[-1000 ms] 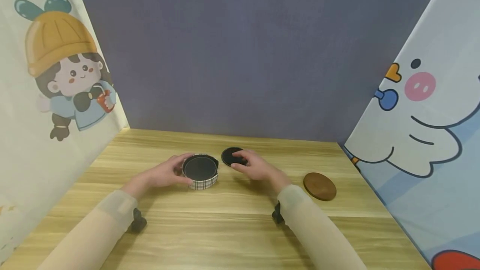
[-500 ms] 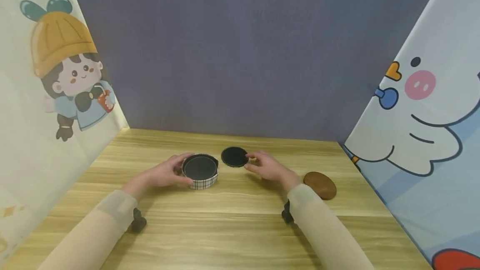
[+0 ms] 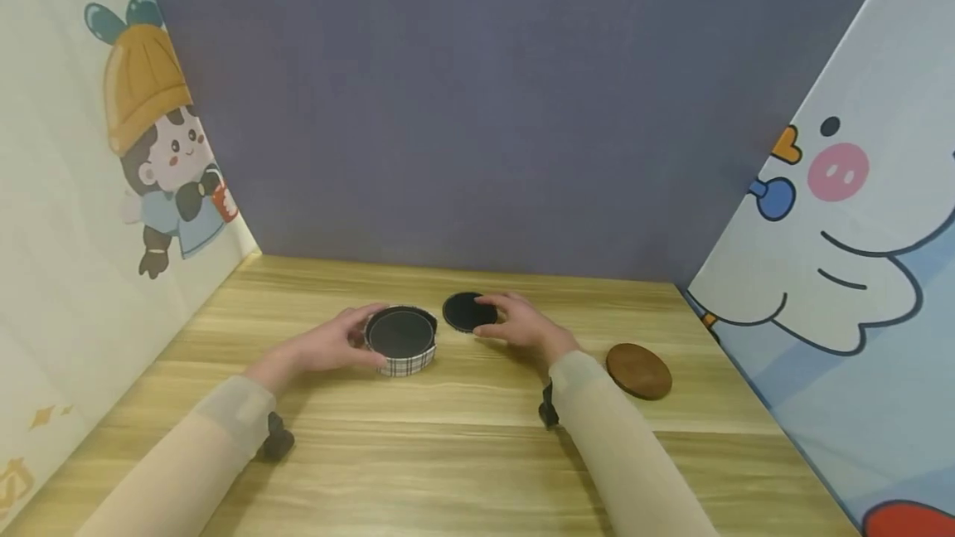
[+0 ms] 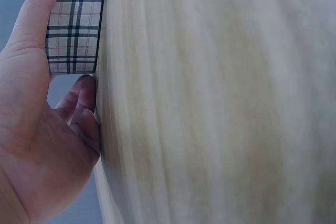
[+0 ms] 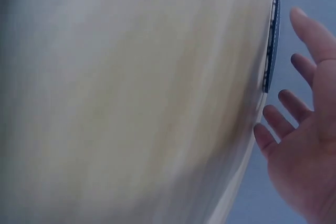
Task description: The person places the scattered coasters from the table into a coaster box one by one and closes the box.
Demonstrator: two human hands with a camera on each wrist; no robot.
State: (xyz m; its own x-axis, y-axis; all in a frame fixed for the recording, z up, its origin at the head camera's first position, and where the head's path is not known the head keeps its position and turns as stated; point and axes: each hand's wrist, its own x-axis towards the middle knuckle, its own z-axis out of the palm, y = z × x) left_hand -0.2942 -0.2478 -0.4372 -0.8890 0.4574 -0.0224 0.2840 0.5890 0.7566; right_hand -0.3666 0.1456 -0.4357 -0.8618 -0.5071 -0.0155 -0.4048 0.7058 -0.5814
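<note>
A round plaid holder point(image 3: 406, 365) with a black coaster inside stands on the wooden table point(image 3: 448, 454). My left hand point(image 3: 356, 340) grips its left side, thumb in front and fingers behind. In the left wrist view the thumb lies along the plaid wall point(image 4: 76, 22) of the holder. A second black coaster point(image 3: 461, 311) lies flat just right of the holder. My right hand point(image 3: 498, 318) reaches it with straight, spread fingers, fingertips at its right edge. In the right wrist view that coaster point(image 5: 272, 40) shows edge-on, and the fingers point(image 5: 294, 106) are spread and hold nothing.
A brown round coaster point(image 3: 637, 370) lies on the table to the right of my right forearm. A grey wall stands behind the table, and cartoon-printed panels point(image 3: 836, 214) close it in on the left and right.
My right hand drew back to the right off the black coaster, then came back to its right edge. My left hand stayed on the holder. The view shifted slightly.
</note>
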